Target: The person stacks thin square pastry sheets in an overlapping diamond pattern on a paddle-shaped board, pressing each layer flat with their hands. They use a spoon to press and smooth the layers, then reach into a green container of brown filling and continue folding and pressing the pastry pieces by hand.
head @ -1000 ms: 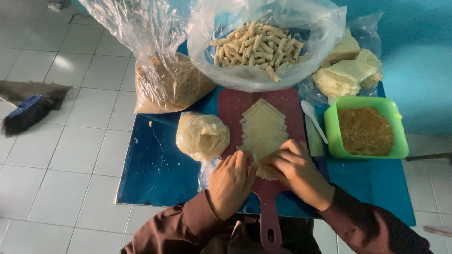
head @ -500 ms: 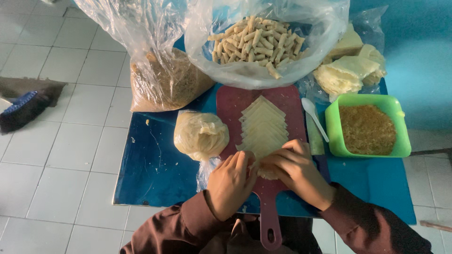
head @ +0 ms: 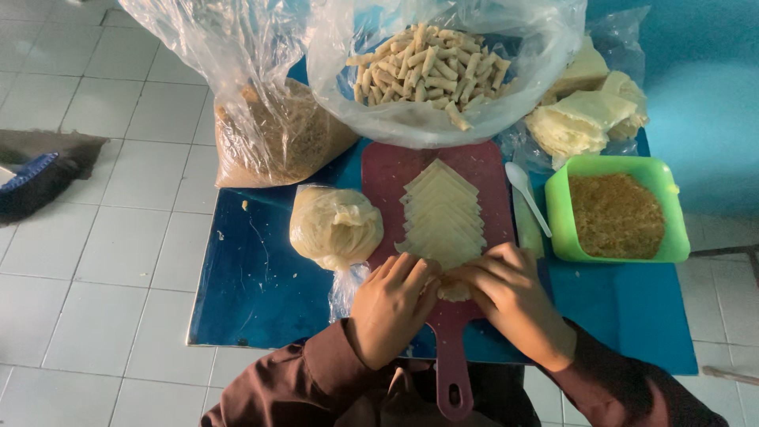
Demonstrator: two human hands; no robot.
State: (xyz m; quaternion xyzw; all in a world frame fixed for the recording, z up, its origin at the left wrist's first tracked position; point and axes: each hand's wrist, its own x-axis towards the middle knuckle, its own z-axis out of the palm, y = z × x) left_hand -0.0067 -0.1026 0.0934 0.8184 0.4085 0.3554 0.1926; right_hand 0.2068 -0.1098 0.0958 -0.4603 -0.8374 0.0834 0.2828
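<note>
A small pale roll of dough wrapper (head: 455,289) lies at the near end of a dark red plastic cutting board (head: 387,178), just above the board's handle, pinched between both hands. The left hand (head: 391,308) curls its fingers over the roll from the left, and the right hand (head: 514,300) covers it from the right, fingertips of both meeting on top of it, so only a little of the roll shows between them. Both wrists wear dark brown sleeves. Directly beyond the hands, a fanned stack of thin pale square wrappers (head: 441,217) lies along the middle of the board, its near end touching the fingers. The board rests on a low blue desk (head: 253,277). Left of the board sits a clear plastic bag of pale dough sheets (head: 336,225), touching the board's edge. Right of the board a white plastic spoon (head: 526,194) lies beside a square green plastic tub of brown crumbly filling (head: 617,209). At the far edge stands a large clear bag of finished pale rolls (head: 431,63), with a clear bag of brown crumbs (head: 277,134) to its left and folded pale wrappers in plastic (head: 585,111) to its right. White floor tiles (head: 95,261) surround the desk.
</note>
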